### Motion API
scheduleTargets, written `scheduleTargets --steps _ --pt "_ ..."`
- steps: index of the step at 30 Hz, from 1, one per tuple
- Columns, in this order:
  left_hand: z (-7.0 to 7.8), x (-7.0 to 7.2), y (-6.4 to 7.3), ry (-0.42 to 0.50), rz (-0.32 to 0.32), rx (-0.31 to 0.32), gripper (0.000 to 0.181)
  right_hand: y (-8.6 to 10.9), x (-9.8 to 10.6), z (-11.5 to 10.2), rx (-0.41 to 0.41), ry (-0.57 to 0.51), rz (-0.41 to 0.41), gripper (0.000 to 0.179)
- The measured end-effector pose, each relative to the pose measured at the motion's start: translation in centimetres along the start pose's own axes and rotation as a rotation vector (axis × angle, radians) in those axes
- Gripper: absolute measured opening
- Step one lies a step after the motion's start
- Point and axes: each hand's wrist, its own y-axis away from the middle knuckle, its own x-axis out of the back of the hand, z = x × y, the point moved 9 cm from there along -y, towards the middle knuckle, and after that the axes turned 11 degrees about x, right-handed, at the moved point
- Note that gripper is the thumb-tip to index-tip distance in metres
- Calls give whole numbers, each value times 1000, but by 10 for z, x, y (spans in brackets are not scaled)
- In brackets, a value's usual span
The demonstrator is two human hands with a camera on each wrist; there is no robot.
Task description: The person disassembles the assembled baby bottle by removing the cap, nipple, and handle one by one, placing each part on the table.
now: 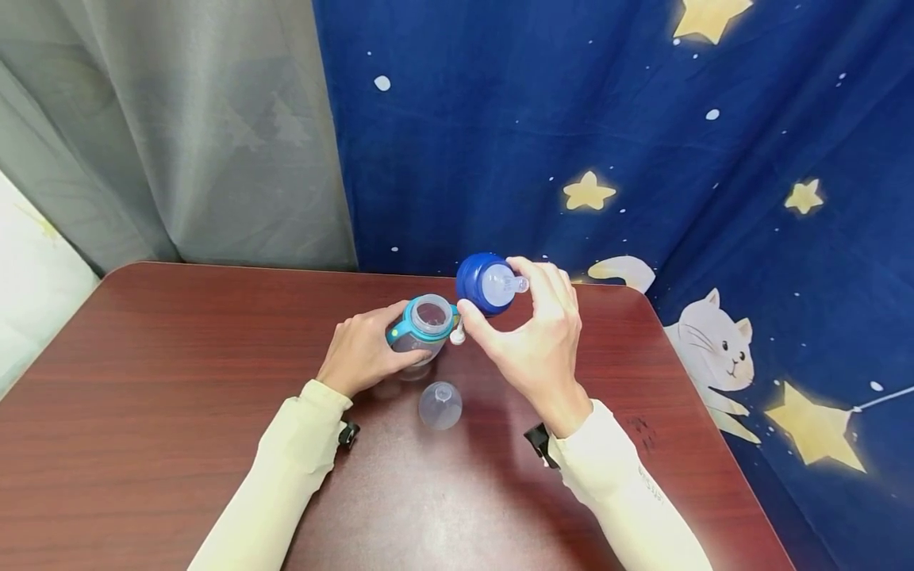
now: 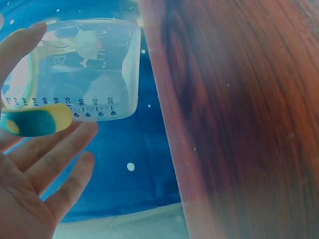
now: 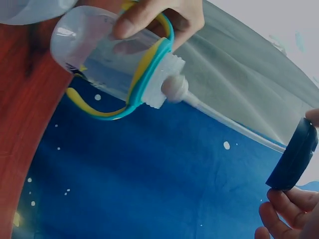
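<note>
My left hand (image 1: 367, 349) grips a clear baby bottle (image 1: 420, 349), its mouth uncovered, with a teal and yellow handle ring (image 3: 149, 69) round its neck. Printed volume marks run along the bottle's side in the left wrist view. To the right, my right hand (image 1: 539, 341) pinches a dark blue bottle collar (image 1: 471, 281) between thumb and fingers. A clear teat (image 1: 500, 285) points out of the collar toward the right. From the collar's other side a thin straw (image 3: 239, 128) runs to a white weighted end (image 3: 174, 88), close by the bottle's mouth.
A clear domed cap (image 1: 440, 406) stands on the brown wooden table (image 1: 214, 381), just nearer than the bottle. Behind the table hang a grey curtain (image 1: 236, 159) and a blue curtain (image 1: 464, 159) with stars and a cat.
</note>
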Motion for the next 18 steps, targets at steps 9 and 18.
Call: scheduleTargets --steps 9,18 --pt "-3 1 2 9 -20 34 71 23 1 2 5 -1 -84 67" --pt "-4 -1 2 -1 -20 35 71 44 -5 8 4 29 -177 65"
